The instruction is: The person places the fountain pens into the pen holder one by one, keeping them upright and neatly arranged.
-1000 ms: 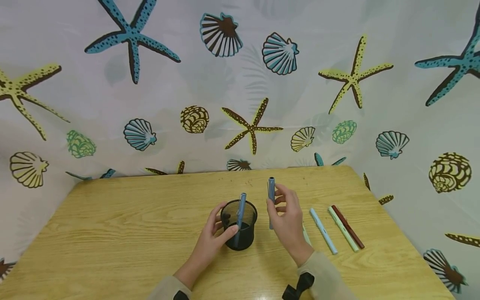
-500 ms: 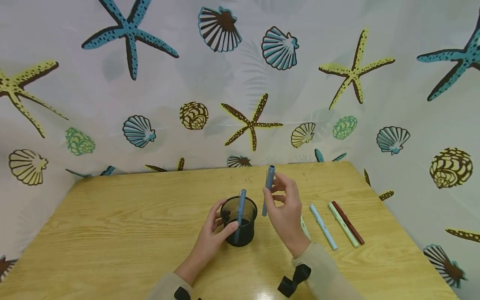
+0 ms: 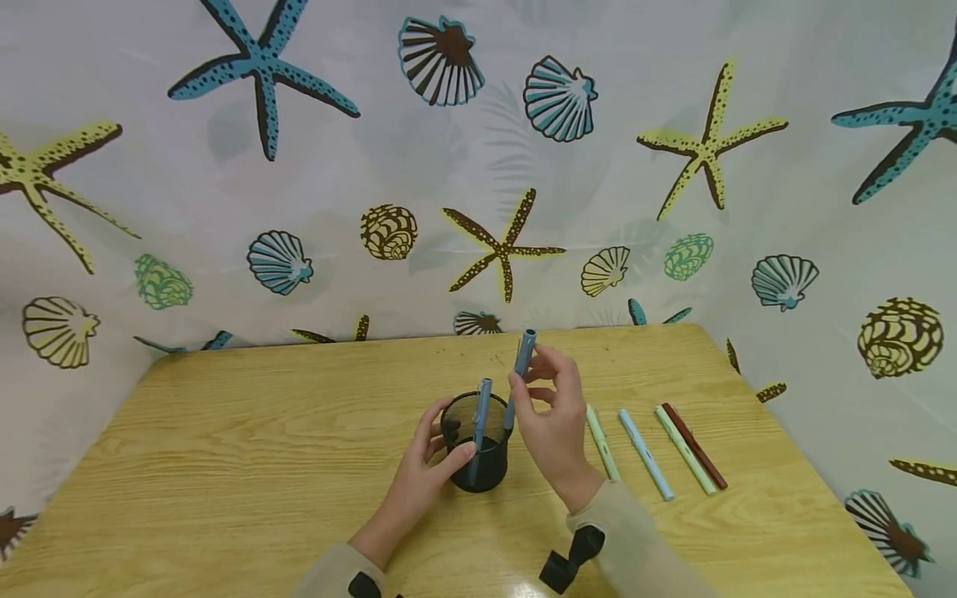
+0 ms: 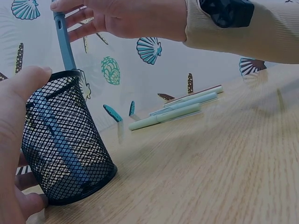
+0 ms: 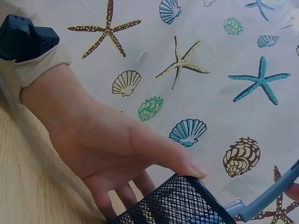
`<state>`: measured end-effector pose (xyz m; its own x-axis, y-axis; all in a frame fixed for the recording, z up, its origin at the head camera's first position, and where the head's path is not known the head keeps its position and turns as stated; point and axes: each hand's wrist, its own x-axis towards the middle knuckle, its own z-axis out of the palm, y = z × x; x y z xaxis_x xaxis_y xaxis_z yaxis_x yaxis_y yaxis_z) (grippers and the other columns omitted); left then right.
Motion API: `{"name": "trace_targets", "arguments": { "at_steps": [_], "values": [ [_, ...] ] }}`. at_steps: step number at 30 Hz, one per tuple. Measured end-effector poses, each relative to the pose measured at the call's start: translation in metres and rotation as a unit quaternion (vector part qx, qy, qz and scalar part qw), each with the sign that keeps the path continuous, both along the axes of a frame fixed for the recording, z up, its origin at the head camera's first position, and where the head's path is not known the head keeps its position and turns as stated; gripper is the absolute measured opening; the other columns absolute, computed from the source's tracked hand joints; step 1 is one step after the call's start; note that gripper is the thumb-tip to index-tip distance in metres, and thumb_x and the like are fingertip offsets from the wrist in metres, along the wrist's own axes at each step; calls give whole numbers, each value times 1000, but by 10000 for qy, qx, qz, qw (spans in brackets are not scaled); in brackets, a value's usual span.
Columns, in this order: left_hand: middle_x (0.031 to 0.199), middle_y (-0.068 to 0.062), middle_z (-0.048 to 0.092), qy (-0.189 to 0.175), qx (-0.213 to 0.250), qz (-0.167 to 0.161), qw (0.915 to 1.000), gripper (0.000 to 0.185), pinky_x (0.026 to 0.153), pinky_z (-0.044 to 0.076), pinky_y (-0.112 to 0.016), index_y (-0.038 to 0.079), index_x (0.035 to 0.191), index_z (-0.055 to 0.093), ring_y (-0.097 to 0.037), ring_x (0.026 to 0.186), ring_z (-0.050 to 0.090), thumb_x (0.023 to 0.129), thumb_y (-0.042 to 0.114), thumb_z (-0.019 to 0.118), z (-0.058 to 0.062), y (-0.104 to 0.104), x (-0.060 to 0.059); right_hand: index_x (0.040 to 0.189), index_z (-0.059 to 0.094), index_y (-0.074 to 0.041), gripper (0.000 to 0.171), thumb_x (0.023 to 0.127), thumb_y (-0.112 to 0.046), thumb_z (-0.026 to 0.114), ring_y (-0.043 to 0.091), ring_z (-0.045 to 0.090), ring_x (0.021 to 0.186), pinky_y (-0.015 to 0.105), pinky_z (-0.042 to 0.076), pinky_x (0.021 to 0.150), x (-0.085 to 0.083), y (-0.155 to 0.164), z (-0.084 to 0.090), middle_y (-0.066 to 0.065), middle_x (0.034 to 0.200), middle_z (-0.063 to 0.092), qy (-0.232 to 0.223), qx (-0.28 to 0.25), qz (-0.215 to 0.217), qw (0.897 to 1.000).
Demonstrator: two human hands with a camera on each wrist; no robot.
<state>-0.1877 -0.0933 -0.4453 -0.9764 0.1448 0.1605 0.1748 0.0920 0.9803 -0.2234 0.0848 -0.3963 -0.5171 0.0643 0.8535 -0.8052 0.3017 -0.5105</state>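
Note:
My left hand [image 3: 413, 480] holds a black mesh pen cup [image 3: 489, 473] by its left side, thumb over the front and fingers behind. A blue pen [image 3: 482, 405] leans inside the cup, its capped end above the rim. Above the right rim, my right hand [image 3: 555, 419] pinches a second blue pen [image 3: 525, 353] between thumb and fingers. That pen slants, its lower end at the cup's rim in the head view. In the left wrist view the held pen [image 4: 65, 44] meets the rim from above, and the cup [image 4: 79, 135] shows the other pen through its mesh.
Right of my right hand lie a pale green pen [image 3: 602, 444], a light blue pen [image 3: 646, 455], another pale green pen [image 3: 685, 450] and a dark red pen [image 3: 695, 447]. They rest on a wooden table [image 3: 247, 465] before a cloth [image 3: 329, 166] printed with shells and starfish.
My right hand has lifted the blue pen and carried it left to the cup's rim, tilting it. The nearest pale green pen is more exposed. My left hand stays on the cup.

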Motion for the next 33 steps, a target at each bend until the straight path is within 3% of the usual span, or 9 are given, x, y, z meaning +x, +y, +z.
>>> {"name": "trace_targets", "arguments": {
  "at_steps": [6, 11, 21, 26, 33],
  "values": [
    [130, -25, 40, -36, -41, 5, 10000, 64, 91, 41, -51, 26, 143, 29, -43, 119, 43, 90, 21, 64, 0, -1, 0, 121, 47, 5, 48, 78, 9, 68, 26, 59, 79, 33, 53, 58, 2, -3, -2, 18, 97, 53, -47, 113, 58, 9999],
    [131, -25, 40, -72, -73, -2, 9999, 64, 92, 41, -50, 26, 143, 29, -43, 119, 43, 89, 22, 64, 2, 0, -1, 116, 45, 15, 47, 73, 19, 67, 33, 58, 74, 35, 53, 54, 14, -6, 6, 25, 92, 52, 28, 254, 129, 9996],
    [129, -25, 41, -109, -39, 45, 9999, 64, 92, 40, -51, 26, 143, 29, -42, 119, 44, 89, 22, 64, 2, 1, 2, 117, 46, 15, 45, 76, 16, 65, 34, 59, 75, 39, 53, 58, 29, -7, 1, 25, 93, 53, -638, 380, 175, 9971],
    [129, -25, 42, -105, -63, 63, 9999, 64, 92, 40, -51, 27, 143, 29, -41, 119, 44, 89, 23, 64, 3, 1, 1, 118, 45, 15, 46, 77, 16, 65, 34, 59, 76, 40, 53, 59, 27, -6, -3, 25, 93, 53, -681, 389, 193, 9967],
    [129, -25, 42, -71, -65, 62, 9999, 64, 91, 41, -51, 26, 143, 29, -42, 118, 44, 89, 22, 64, 2, 1, 0, 125, 46, 1, 47, 82, 3, 67, 25, 60, 82, 35, 52, 61, 4, 1, -34, 16, 99, 55, -871, 396, 145, 9953]
  ]
}}
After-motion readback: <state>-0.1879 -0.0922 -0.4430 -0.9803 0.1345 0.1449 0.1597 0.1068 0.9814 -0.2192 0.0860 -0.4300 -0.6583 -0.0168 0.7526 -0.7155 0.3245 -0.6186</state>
